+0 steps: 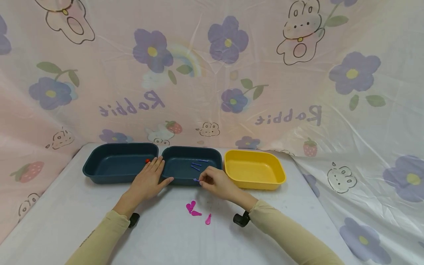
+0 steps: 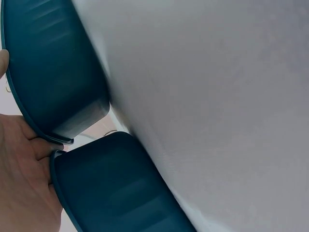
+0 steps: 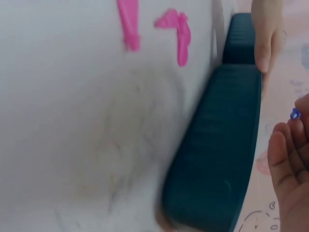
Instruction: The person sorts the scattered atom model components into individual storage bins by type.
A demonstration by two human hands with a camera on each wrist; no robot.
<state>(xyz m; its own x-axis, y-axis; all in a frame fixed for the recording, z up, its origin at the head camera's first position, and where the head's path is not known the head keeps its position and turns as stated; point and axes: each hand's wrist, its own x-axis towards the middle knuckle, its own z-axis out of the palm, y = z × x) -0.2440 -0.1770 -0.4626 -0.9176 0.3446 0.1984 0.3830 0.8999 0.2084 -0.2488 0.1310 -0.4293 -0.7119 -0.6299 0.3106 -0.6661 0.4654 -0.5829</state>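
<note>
My right hand (image 1: 218, 182) pinches a small blue-purple stick-like piece (image 1: 196, 180) over the front rim of the middle dark teal tray (image 1: 175, 162). In the right wrist view, only the knobbed end of that piece (image 3: 295, 114) shows at the fingertips. Several thin blue sticks (image 1: 196, 164) lie inside the middle tray. My left hand (image 1: 147, 180) rests with extended fingers across the neighbouring rims of the middle tray and the left dark teal tray (image 1: 116, 162); its thumb touches the middle tray's front rim. A small red ball (image 1: 147, 161) shows in the left tray beside the fingers.
Several pink teardrop-shaped pieces (image 1: 196, 213) lie on the white tabletop (image 1: 172, 239) in front of the middle tray. To its right stands a yellow tray (image 1: 255, 165). A patterned curtain (image 1: 198, 92) hangs behind the row of trays.
</note>
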